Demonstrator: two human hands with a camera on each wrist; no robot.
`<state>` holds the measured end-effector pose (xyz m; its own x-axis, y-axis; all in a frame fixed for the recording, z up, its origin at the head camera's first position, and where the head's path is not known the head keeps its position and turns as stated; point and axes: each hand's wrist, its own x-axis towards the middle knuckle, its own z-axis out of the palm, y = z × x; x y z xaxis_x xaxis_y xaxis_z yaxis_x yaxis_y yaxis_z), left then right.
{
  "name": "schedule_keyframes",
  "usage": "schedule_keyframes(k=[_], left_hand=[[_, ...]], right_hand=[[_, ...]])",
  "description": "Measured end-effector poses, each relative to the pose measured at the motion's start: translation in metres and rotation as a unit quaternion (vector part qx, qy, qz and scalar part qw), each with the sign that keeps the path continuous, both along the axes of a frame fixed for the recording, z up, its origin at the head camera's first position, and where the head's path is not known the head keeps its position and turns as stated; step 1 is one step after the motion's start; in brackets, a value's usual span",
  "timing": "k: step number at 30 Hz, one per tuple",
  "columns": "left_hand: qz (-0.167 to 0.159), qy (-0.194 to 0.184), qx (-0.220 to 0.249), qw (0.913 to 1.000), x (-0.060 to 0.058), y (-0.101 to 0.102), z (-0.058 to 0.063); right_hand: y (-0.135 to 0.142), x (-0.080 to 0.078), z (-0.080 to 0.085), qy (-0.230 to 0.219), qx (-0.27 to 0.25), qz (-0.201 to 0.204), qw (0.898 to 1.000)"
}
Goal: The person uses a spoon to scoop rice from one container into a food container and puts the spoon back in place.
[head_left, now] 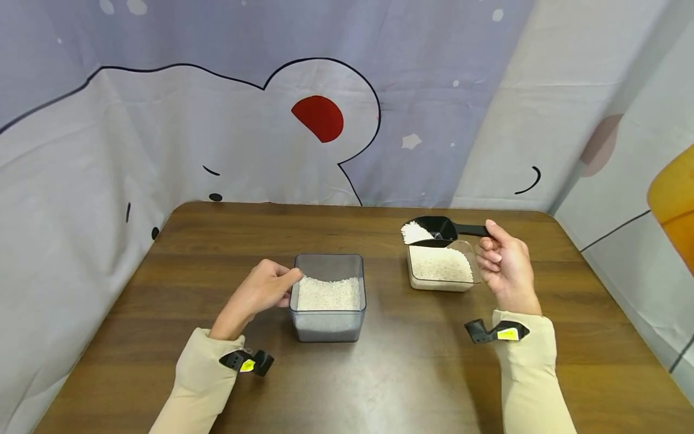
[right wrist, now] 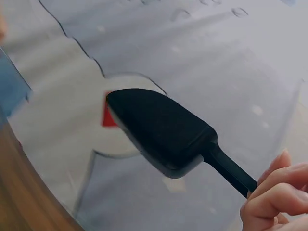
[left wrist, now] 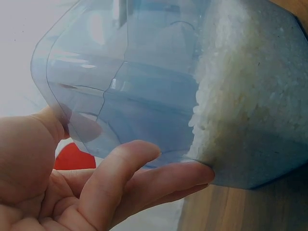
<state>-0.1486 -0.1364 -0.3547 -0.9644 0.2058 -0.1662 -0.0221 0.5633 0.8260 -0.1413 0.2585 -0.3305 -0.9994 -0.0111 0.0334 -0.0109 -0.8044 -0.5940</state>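
Note:
A tinted clear bin (head_left: 328,325) partly filled with white rice (head_left: 329,295) stands in the middle of the table. My left hand (head_left: 265,284) grips its left wall, thumb over the rim and fingers against the outside, as the left wrist view also shows. With my right hand (head_left: 505,260) I hold a black scoop (head_left: 446,231) by its handle, and some rice (head_left: 415,232) lies in its front part. The scoop is raised over the back of a smaller clear container (head_left: 441,285) of rice. Only the scoop's dark underside shows in the right wrist view.
The brown wooden table (head_left: 412,374) reaches back to a printed curtain (head_left: 238,132) behind it. More of the light cloth hangs along the right side. Each sleeve carries a black wrist strap with a small camera.

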Motion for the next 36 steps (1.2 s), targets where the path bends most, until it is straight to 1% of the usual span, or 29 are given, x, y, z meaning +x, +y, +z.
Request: schedule_keyframes(k=[3, 7, 10, 15, 18, 20, 23, 24, 27, 30, 32, 33, 36], left_hand=[[-0.001, -0.002, -0.003, 1.0000, 0.000, 0.000, -0.001], [-0.001, -0.001, -0.004, 1.0000, 0.000, 0.001, 0.000], [-0.001, 0.000, -0.003, 1.0000, 0.000, 0.001, 0.001], [0.001, -0.008, -0.002, 1.0000, 0.000, 0.000, 0.002], [-0.001, -0.008, -0.001, 1.0000, 0.000, 0.000, 0.002], [-0.002, -0.006, -0.001, 1.0000, 0.000, 0.000, 0.002], [-0.001, -0.005, 0.000, 1.0000, -0.001, 0.000, 0.001], [-0.002, -0.004, 0.001, 1.0000, -0.001, 0.000, 0.001], [-0.004, -0.002, 0.004, 1.0000, -0.002, 0.000, 0.001], [-0.004, -0.004, 0.003, 1.0000, -0.002, 0.001, 0.000], [-0.004, -0.006, 0.001, 1.0000, -0.002, 0.000, -0.001], [-0.004, -0.007, -0.001, 1.0000, -0.002, 0.000, -0.001], [-0.004, -0.007, -0.002, 1.0000, -0.003, 0.000, -0.002]], right_hand=[[0.019, 0.001, -0.004, -0.003, -0.016, -0.019, 1.000], [0.045, 0.004, -0.008, -0.009, -0.020, -0.056, 0.998], [0.062, 0.007, -0.010, -0.016, -0.014, -0.084, 0.996], [0.082, 0.012, -0.013, -0.031, 0.019, -0.140, 0.989], [0.087, 0.014, -0.014, -0.039, 0.046, -0.182, 0.981], [0.087, 0.013, -0.015, -0.051, 0.073, -0.211, 0.974], [0.083, 0.011, -0.016, -0.076, 0.136, -0.252, 0.955], [0.082, 0.010, -0.016, -0.086, 0.160, -0.265, 0.947], [0.076, 0.008, -0.014, -0.106, 0.218, -0.289, 0.926], [0.073, 0.008, -0.013, -0.115, 0.248, -0.304, 0.913], [0.071, 0.008, -0.012, -0.120, 0.256, -0.309, 0.908], [0.071, 0.009, -0.012, -0.121, 0.254, -0.308, 0.909], [0.073, 0.010, -0.012, -0.110, 0.232, -0.296, 0.920]])
